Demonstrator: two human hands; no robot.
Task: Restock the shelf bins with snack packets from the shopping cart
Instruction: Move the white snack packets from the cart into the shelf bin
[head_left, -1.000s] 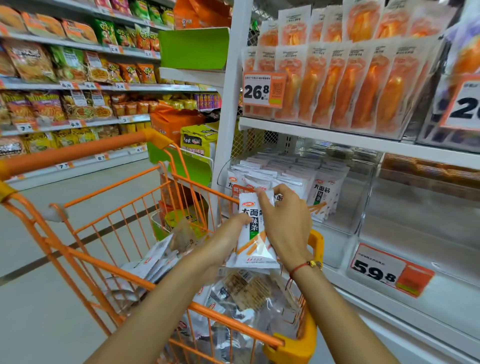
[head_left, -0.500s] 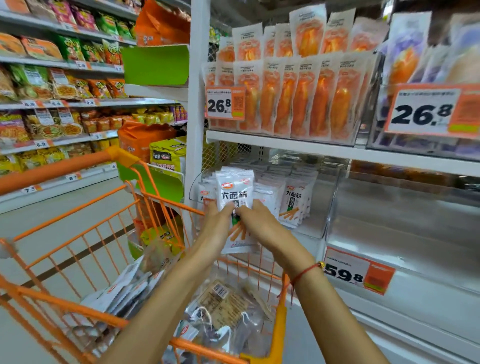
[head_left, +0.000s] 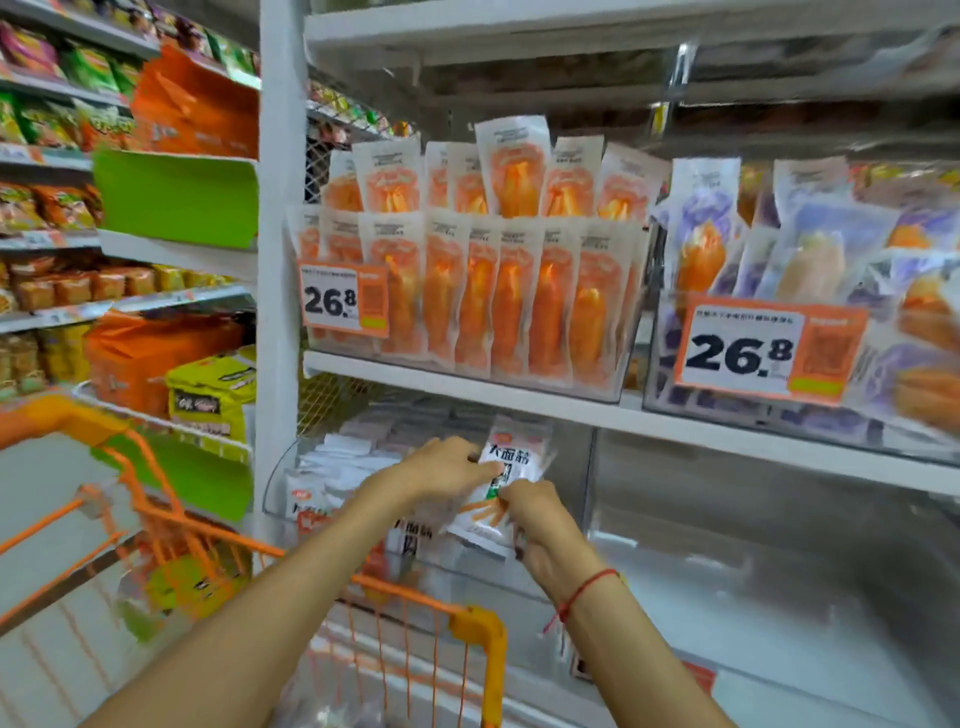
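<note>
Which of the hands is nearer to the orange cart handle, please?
The left. The left hand is up at the packet, nearer the cart handle far to its left; the right hand grips the packet's lower right, farther away.

A: Hands? Carts?
B: Two hands, left hand (head_left: 447, 465) and right hand (head_left: 535, 512), with one white snack packet (head_left: 511, 467) between them. One orange shopping cart (head_left: 475, 631).
A: Price tags?
B: Two reading 26.8, the left tag (head_left: 343, 299) and the right tag (head_left: 769, 351).
A: Orange packets, front row of the left bin?
B: Roughly eight (head_left: 511, 306); blur prevents an exact count. White packets in the lower bin (head_left: 343, 457): too blurred to count.
</note>
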